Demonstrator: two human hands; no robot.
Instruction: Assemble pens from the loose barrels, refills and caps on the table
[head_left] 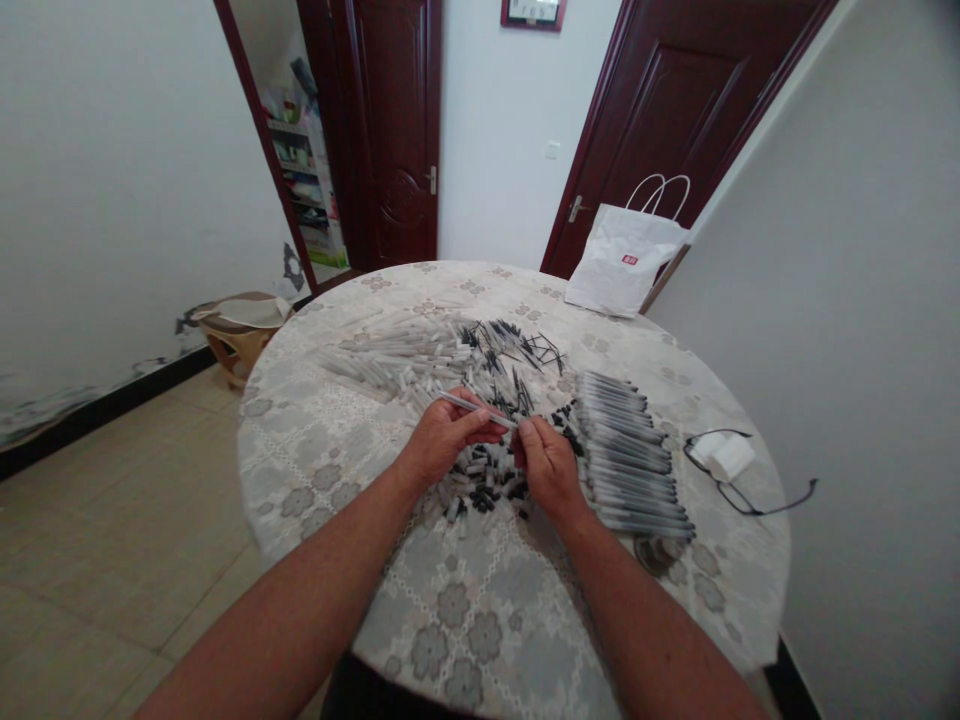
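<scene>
Between my hands, above the middle of the table, is a slim pale pen. My left hand is closed around its barrel. At the pen's right end, the fingers of my right hand are pinched together; whether they grip the pen's tip or a small part is hidden. Below my hands lies a heap of small black and clear pen caps. Beyond them are loose translucent barrels and dark thin refills. To the right of my right hand, assembled pens lie in a stacked row.
A patterned cloth covers the round table. Eyeglasses and white rolls lie at the right, near a small round jar. A white paper bag stands at the back right. A stool is beyond the left edge.
</scene>
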